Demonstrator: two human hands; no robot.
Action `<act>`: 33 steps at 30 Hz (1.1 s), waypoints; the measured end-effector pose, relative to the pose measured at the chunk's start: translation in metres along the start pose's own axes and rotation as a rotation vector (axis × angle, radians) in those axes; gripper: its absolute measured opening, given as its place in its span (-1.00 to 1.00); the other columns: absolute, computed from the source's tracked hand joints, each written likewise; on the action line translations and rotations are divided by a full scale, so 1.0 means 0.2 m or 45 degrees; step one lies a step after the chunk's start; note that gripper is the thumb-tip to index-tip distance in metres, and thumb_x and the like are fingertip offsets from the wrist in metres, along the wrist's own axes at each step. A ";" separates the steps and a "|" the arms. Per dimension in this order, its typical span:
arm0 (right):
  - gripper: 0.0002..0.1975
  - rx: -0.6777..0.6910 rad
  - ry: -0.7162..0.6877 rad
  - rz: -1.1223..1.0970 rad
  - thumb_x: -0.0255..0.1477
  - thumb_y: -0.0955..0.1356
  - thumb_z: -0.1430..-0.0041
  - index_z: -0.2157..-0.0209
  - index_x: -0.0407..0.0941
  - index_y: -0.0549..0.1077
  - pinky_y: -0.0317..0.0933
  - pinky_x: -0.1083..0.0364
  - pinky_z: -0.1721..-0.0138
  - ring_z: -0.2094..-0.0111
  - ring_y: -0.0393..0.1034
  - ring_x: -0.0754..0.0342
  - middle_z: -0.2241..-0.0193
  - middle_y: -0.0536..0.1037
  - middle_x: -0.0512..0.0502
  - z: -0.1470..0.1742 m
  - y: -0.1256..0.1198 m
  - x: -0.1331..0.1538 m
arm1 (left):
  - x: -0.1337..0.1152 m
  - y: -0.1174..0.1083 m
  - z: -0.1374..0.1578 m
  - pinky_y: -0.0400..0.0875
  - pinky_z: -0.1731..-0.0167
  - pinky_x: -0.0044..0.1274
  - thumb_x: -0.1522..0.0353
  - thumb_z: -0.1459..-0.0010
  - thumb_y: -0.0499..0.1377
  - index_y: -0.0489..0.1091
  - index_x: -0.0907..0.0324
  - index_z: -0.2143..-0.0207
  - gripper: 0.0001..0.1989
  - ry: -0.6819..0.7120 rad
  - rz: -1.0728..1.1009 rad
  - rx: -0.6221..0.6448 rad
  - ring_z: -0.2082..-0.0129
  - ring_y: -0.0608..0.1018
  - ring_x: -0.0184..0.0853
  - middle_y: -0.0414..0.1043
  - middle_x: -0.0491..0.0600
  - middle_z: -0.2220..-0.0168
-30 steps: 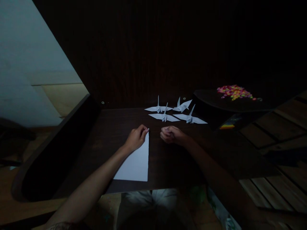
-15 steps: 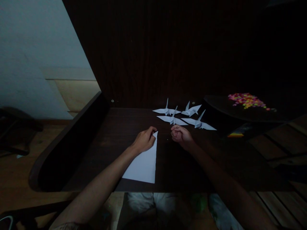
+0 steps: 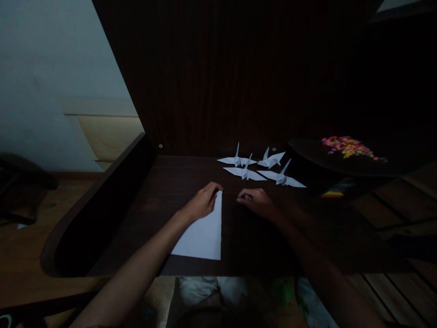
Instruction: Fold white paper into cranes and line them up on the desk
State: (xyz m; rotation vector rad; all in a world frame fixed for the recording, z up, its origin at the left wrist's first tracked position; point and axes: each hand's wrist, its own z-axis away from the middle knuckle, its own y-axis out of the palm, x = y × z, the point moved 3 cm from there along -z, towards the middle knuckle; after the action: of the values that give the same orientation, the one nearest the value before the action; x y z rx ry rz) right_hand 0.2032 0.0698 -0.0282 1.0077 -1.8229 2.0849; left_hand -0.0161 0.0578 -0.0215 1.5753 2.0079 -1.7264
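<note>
A sheet of white paper (image 3: 203, 239) lies on the dark desk, its right edge slightly ragged. My left hand (image 3: 204, 200) is over its upper end, with thumb and fingers closed at the top corner; that corner is partly covered. To the right, apart from the sheet, my right hand (image 3: 256, 200) is held over the desk with its fingers curled in, and nothing shows in them. Several white folded paper cranes stand just beyond my hands, the closest being a crane (image 3: 245, 173) in the front row and another crane (image 3: 282, 177) to its right.
A dark raised side panel (image 3: 99, 205) borders the desk (image 3: 136, 237) on the left, and a tall dark back panel (image 3: 211, 82) rises behind. On a curved shelf (image 3: 307, 155) at the right lies a heap of small colourful pieces (image 3: 348, 146).
My right hand has moved slightly toward me and left, away from the cranes. My left hand stays at the paper's top corner. The view has shifted a little.
</note>
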 end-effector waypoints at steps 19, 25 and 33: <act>-0.65 -0.498 0.969 0.879 -0.54 0.25 -0.15 0.01 -0.23 0.39 0.30 -0.04 0.29 0.20 0.48 -0.23 0.19 0.51 -0.43 0.44 -0.42 -0.36 | -0.10 0.04 0.02 0.34 0.08 -0.34 0.46 -0.19 0.02 0.45 0.22 0.24 -0.78 0.207 -0.615 0.224 0.21 0.40 -0.20 0.35 0.09 0.22; -0.65 -0.554 0.769 0.794 -0.46 0.22 -0.21 0.03 -0.10 0.49 0.31 0.03 0.25 0.21 0.48 -0.10 0.12 0.47 -0.27 0.43 -0.41 -0.35 | -0.13 0.04 0.02 0.33 0.07 -0.31 0.35 -0.23 0.04 0.45 0.22 0.17 -0.76 0.209 -0.603 0.275 0.18 0.41 -0.17 0.34 0.11 0.20; -0.56 -0.455 0.935 0.719 -0.40 0.19 -0.24 -0.11 -0.15 0.39 0.31 -0.02 0.23 0.16 0.48 -0.17 0.07 0.48 -0.38 0.45 -0.40 -0.42 | -0.13 0.06 0.04 0.26 -0.02 -0.19 0.23 -0.29 0.00 0.36 0.23 -0.06 -0.61 0.204 -0.691 0.357 0.05 0.39 -0.07 0.34 0.18 0.04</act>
State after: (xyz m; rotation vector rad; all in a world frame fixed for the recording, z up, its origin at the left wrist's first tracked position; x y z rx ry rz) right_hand 0.3433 0.0281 -0.0144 -0.3757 -2.0463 1.8746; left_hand 0.0013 0.0340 -0.0174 1.3483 2.5476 -2.2083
